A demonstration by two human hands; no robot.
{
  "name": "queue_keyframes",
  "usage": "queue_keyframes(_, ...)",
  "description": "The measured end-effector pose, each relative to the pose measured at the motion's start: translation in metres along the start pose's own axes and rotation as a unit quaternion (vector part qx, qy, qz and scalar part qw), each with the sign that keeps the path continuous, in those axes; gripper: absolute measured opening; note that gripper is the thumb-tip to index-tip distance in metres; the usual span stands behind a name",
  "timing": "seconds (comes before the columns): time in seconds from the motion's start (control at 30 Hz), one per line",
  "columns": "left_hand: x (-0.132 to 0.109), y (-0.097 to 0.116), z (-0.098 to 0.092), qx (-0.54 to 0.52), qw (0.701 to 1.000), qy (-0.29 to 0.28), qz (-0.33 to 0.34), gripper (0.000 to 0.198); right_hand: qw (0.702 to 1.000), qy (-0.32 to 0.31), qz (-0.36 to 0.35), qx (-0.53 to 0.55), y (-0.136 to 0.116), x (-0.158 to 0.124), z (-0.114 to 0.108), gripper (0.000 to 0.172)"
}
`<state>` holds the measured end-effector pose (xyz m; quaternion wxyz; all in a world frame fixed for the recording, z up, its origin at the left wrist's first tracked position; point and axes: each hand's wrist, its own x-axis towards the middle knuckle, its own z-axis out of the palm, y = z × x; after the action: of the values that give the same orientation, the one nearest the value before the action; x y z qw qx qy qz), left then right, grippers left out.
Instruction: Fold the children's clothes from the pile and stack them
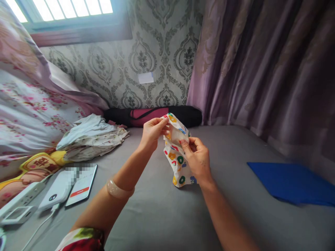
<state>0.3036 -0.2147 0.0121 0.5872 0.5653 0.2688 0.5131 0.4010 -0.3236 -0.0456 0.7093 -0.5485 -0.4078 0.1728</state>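
crumpled matt printed cloth (178, 169), smooth matt bedsheet (141, 219), glossy bangle (118, 190), faintly lustrous fabric curtain (235, 73), smooth plastic power strip (24, 198)

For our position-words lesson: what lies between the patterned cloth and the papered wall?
The head view shows grey sheet, then a long black-and-maroon bundle, between the cloth and the wall.

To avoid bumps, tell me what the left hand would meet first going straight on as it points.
The patterned cloth, which the left hand holds, comes first. Beyond it, probably the dark roll by the wall, though depth is unclear and the hand might pass above.
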Motion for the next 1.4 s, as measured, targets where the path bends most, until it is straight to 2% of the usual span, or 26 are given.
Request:
queue_keyframes(0.07, -0.001, -0.005, -0.008, 0.131, 0.988, 0.048, 0.062, 0.025, 0.994, -0.019, 0.063, 0.085, 0.0, 0.006, -0.005, 0.033)
queue_keyframes(0.17, -0.003, -0.01, -0.017, 0.29, 0.93, 0.116, 0.192, 0.017, 0.974, -0.04, 0.131, 0.18, -0.001, 0.011, -0.011, 0.034)
queue_keyframes(0.2, -0.004, -0.011, -0.019, 0.307, 0.918, 0.115, 0.223, 0.016, 0.967, -0.049, 0.146, 0.202, -0.002, 0.012, -0.013, 0.034)
queue_keyframes(0.23, -0.005, -0.011, -0.021, 0.301, 0.919, 0.095, 0.236, 0.017, 0.961, -0.06, 0.16, 0.219, -0.004, 0.013, -0.014, 0.033)
queue_keyframes(0.33, -0.009, -0.012, -0.024, 0.204, 0.962, -0.002, 0.183, 0.022, 0.943, -0.092, 0.202, 0.247, -0.01, 0.014, -0.018, 0.028)
queue_keyframes(0.43, -0.017, -0.01, -0.026, 0.13, 0.984, -0.026, 0.117, 0.025, 0.93, -0.112, 0.239, 0.254, -0.017, 0.017, -0.025, 0.022)
queue_keyframes(0.53, -0.027, -0.01, -0.028, 0.124, 0.986, -0.035, 0.102, 0.024, 0.932, -0.134, 0.244, 0.232, -0.021, 0.021, -0.034, 0.025)
queue_keyframes(0.6, -0.033, -0.011, -0.031, 0.127, 0.984, -0.079, 0.093, 0.02, 0.935, -0.142, 0.242, 0.218, -0.02, 0.026, -0.042, 0.026)
queue_keyframes(0.67, -0.036, -0.014, -0.035, 0.143, 0.977, -0.13, 0.089, 0.027, 0.933, -0.143, 0.255, 0.212, -0.015, 0.031, -0.049, 0.025)
queue_keyframes(0.73, -0.037, -0.019, -0.039, 0.189, 0.964, -0.157, 0.095, 0.034, 0.93, -0.132, 0.271, 0.209, -0.009, 0.035, -0.054, 0.022)
queue_keyframes(0.77, -0.037, -0.021, -0.041, 0.22, 0.957, -0.159, 0.101, 0.031, 0.931, -0.12, 0.275, 0.208, -0.007, 0.037, -0.056, 0.02)
queue_keyframes(0.83, -0.035, -0.026, -0.043, 0.269, 0.947, -0.148, 0.098, 0.021, 0.937, -0.087, 0.266, 0.208, -0.003, 0.039, -0.058, 0.019)
queue_keyframes(0.9, -0.034, -0.03, -0.043, 0.291, 0.946, -0.119, 0.078, 0.016, 0.944, -0.07, 0.249, 0.204, -0.002, 0.038, -0.059, 0.027)
queue_keyframes(1.0, -0.031, -0.033, -0.042, 0.307, 0.947, -0.038, 0.083, 0.017, 0.948, -0.121, 0.239, 0.171, -0.004, 0.033, -0.057, 0.038)
queue_keyframes(1.07, -0.03, -0.034, -0.042, 0.298, 0.95, -0.007, 0.094, 0.018, 0.953, -0.162, 0.223, 0.123, -0.004, 0.03, -0.054, 0.04)
queue_keyframes(1.2, -0.026, -0.039, -0.045, 0.275, 0.961, -0.023, 0.033, 0.016, 0.975, -0.172, 0.139, -0.028, 0.005, 0.031, -0.049, 0.029)
queue_keyframes(1.33, -0.022, -0.047, -0.048, 0.296, 0.953, -0.038, 0.043, 0.017, 0.98, -0.136, 0.032, -0.141, 0.02, 0.037, -0.046, 0.023)
queue_keyframes(1.4, -0.02, -0.049, -0.049, 0.295, 0.953, -0.062, 0.03, 0.017, 0.982, -0.111, 0.013, -0.154, 0.027, 0.04, -0.045, 0.024)
